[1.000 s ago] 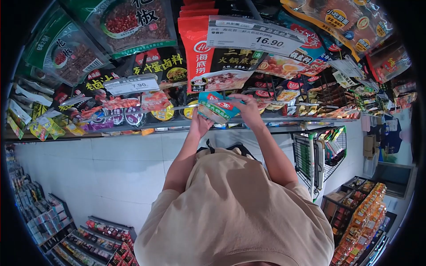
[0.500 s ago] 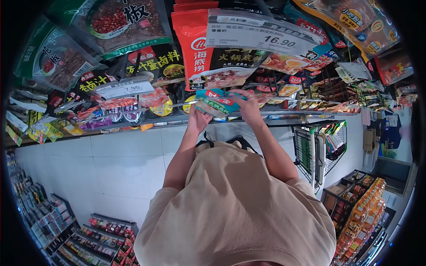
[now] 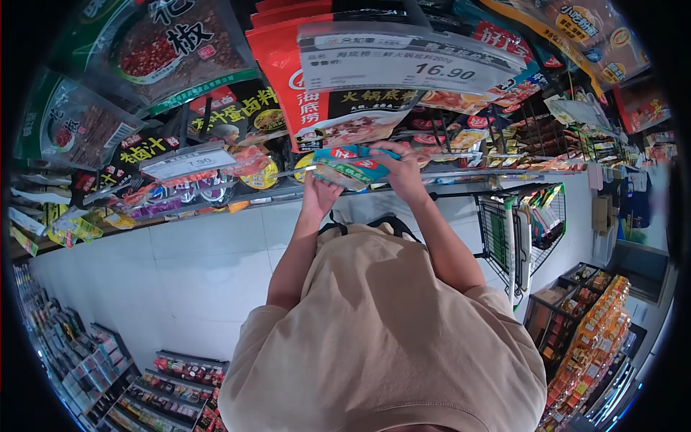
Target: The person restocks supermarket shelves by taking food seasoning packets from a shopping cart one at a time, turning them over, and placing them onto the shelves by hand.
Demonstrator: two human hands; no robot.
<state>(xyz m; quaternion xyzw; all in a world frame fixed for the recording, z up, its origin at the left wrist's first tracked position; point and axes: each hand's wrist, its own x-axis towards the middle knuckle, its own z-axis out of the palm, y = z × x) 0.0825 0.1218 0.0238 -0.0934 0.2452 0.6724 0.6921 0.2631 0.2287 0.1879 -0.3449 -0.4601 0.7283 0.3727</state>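
A teal packet of hotpot seasoning (image 3: 349, 167) with a red label is held in front of the shelf, between both hands. My left hand (image 3: 321, 194) is closed on its lower left side. My right hand (image 3: 400, 170) grips its upper right edge, the fingers over the top. Just above hangs a red and black hotpot base packet (image 3: 331, 111), partly covered by a price tag (image 3: 410, 61) reading 16.90.
Green pepper packets (image 3: 173, 50) hang at the upper left, near a 7.90 price tag (image 3: 188, 164). A shopping cart (image 3: 515, 237) holding goods stands on the right. Behind are a display of orange packets (image 3: 590, 345) and low shelves (image 3: 162, 392).
The view has shifted a little, so the hanging packets and the 16.90 tag appear further left. Both hands keep hold of the teal packet in nearly the same pose.
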